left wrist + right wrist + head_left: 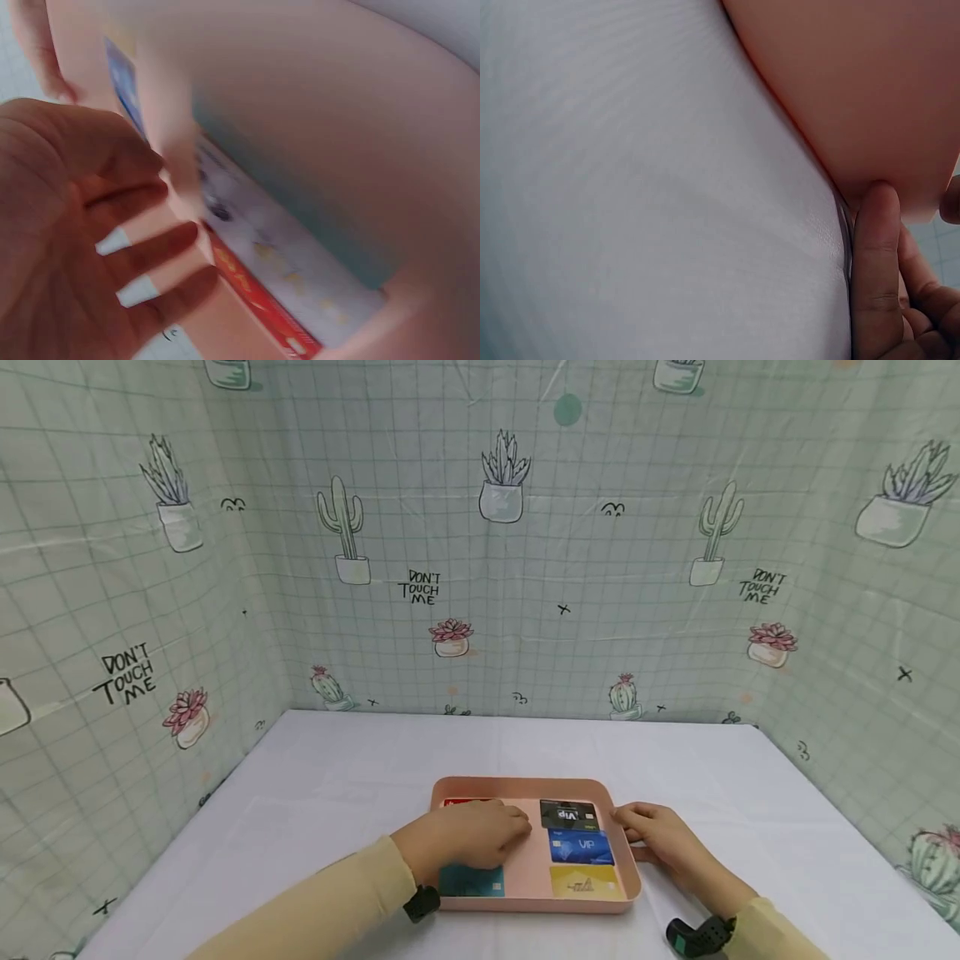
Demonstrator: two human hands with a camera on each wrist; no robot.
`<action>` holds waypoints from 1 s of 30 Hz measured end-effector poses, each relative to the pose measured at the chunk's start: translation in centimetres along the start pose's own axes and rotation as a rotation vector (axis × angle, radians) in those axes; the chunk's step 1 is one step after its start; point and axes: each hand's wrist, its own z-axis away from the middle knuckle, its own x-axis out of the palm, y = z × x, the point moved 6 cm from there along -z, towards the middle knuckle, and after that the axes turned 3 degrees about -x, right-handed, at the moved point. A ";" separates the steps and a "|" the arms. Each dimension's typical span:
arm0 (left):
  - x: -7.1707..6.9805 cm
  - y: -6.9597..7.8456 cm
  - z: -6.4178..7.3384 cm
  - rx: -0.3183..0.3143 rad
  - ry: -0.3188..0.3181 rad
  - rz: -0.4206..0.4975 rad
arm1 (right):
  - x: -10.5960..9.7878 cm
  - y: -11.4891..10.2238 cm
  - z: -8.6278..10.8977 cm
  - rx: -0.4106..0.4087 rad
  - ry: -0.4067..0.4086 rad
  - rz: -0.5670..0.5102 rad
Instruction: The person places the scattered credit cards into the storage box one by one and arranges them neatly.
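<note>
A pink tray (517, 906) lies on the table with bank-style cards in it. My left hand (480, 833) is over its left half, fingers loosely bent and spread, holding nothing visible. Under and beside it are a red card (459, 802), a white card (262, 232) and a teal card (472, 882); in the head view the hand hides the white one. Down the right side lie a black VIP card (567, 815), a blue VIP card (581, 847) and a gold card (585, 882). My right hand (660, 837) holds the tray's right rim, one fingertip (881, 202) against the outer wall.
A white cloth covers the table (360, 777) around the tray. Behind and at both sides hangs a gridded curtain (525, 568) printed with cacti. Both wrists carry black bands, such as the right wristband (697, 937).
</note>
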 end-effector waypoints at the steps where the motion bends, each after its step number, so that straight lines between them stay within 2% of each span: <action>1: -0.1 0.2 -0.1 -0.012 -0.022 -0.009 | -0.1 0.0 0.0 0.000 0.002 0.001; 6: -0.5 0.6 -1.2 -0.062 -0.080 -0.025 | -0.3 0.1 0.0 0.003 0.001 0.002; 10: -0.6 1.3 -2.2 -0.063 -0.104 -0.004 | -0.2 0.4 0.0 0.009 -0.004 0.004; 16: -0.4 2.1 -3.1 -0.081 -0.113 -0.062 | -0.1 0.4 0.0 0.008 -0.003 0.011; 24: -0.5 2.6 -3.1 -0.107 -0.118 -0.071 | -0.1 0.2 0.0 0.006 -0.006 0.002; 27: -0.8 2.9 -2.9 -0.091 -0.118 -0.068 | -0.1 0.2 0.0 0.013 -0.002 0.002; 30: -1.0 3.3 -2.6 -0.047 -0.132 -0.067 | -0.2 0.2 0.0 0.013 0.000 0.001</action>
